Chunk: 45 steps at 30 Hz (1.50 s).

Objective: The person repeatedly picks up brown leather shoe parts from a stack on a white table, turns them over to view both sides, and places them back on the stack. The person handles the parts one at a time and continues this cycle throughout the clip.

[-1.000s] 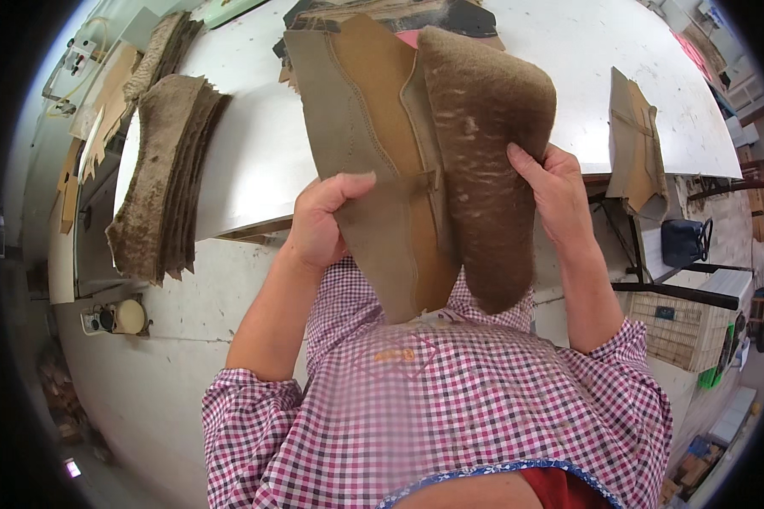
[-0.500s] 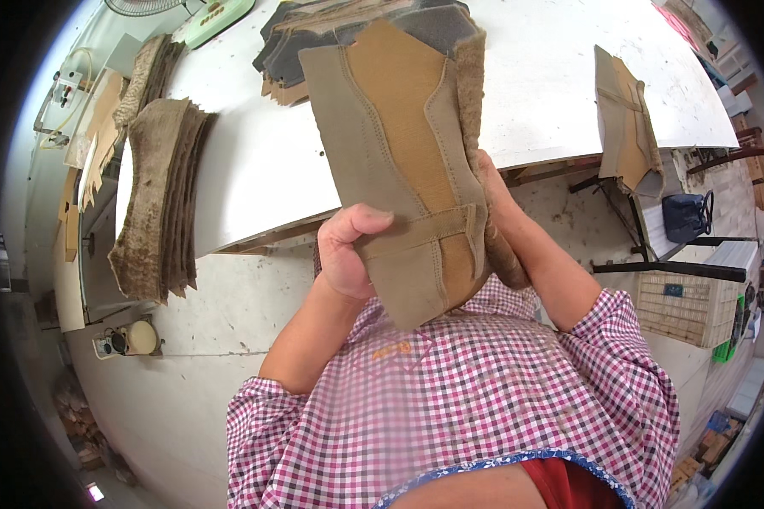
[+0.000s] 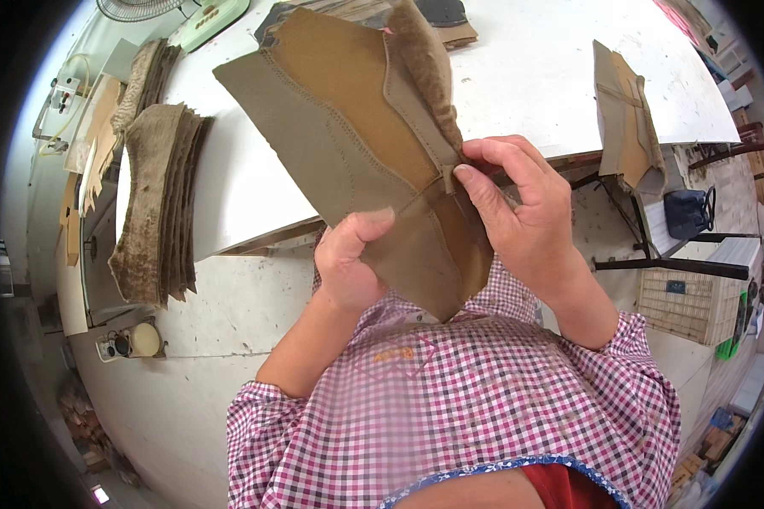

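A stitched boot upper [image 3: 331, 72], taupe with a tan middle panel and brown fleece along one edge, is held up before my chest, leaning to the left. My left hand [image 3: 351, 263] grips its lower left side, thumb on the face and fingers hidden behind. At the other edge, my right hand [image 3: 526, 204] pinches the end of a narrow strap sewn across the upper, between thumb and index finger. Another similar upper [image 3: 626, 119] hangs over the table's right front edge.
On the white table [image 3: 535, 68], a stack of brown fleece pieces [image 3: 154, 204] overhangs the left edge. More cut pieces [image 3: 450, 19] lie at the back, near a green scale [image 3: 216, 19] and a fan [image 3: 140, 7]. A plastic crate [image 3: 683, 301] and dark bag [image 3: 689, 212] are at right.
The boot upper has tilted to the left and its fleece edge has folded inward. My right hand has come from behind its right edge to the front and now pinches the strap end.
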### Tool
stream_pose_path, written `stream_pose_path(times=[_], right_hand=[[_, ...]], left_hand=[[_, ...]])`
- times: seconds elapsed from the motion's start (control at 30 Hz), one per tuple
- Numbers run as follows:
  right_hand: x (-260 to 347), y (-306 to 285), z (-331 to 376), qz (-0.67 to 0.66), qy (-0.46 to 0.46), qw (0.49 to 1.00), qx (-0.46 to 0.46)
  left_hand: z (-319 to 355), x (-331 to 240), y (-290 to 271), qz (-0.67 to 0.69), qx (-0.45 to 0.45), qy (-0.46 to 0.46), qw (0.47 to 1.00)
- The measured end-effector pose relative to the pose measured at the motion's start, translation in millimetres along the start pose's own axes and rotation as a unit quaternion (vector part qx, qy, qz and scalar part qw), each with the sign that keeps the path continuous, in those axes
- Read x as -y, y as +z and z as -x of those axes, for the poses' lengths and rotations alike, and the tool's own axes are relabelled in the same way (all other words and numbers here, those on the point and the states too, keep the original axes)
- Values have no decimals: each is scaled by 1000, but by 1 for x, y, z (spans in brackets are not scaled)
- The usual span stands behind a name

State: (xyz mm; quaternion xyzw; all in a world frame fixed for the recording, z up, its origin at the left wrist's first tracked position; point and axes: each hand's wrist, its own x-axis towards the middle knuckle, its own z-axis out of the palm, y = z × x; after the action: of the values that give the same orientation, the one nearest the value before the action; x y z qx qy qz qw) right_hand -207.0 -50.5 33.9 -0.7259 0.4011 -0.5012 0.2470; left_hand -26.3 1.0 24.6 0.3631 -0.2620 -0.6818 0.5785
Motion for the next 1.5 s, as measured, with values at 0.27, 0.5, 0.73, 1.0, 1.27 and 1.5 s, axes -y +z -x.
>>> stream_pose_path(times=[0.27, 0.5, 0.73, 1.0, 1.27, 1.5], right_hand=[[6, -17, -8, -156, 183, 964, 116], [10, -18, -1, -185, 223, 952, 95], [14, -1, 15, -150, 127, 981, 7], [5, -7, 14, -163, 63, 983, 59], [-25, -1, 23, -144, 70, 979, 129], [-23, -15, 12, -127, 102, 971, 175]], left_hand=[[4, -3, -14, -19, 56, 34, 998], [3, 3, -22, -29, 80, 25, 996], [14, 11, -7, -162, 47, 47, 984], [11, 0, -9, -36, 56, 46, 997], [-35, -23, -41, 317, 129, -29, 939], [-23, -22, -34, 269, 51, 1, 962]])
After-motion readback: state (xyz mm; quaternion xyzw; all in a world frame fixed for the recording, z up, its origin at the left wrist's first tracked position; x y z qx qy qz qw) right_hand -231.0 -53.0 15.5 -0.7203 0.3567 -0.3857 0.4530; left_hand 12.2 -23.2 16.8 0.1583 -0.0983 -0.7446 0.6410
